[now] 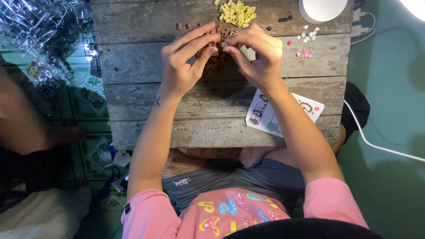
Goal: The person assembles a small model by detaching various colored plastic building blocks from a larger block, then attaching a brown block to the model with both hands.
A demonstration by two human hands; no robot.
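A small brown brick assembly (220, 40) is pinched between left hand (183, 62) and right hand (259, 55) fingertips; judged light, rigid, easily broken, best held at its edges

A heap of small yellow plastic bricks (237, 13) lies at the weathered wooden table's (133, 66) far edge; a printed instruction sheet (264, 116) overhangs its near right corner.

Two hands (221, 55) — one instruction sheet (265, 116)

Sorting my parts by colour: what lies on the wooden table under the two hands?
Small brown pieces show between the left hand and right hand on the table; whatever lies beneath the palms is covered.
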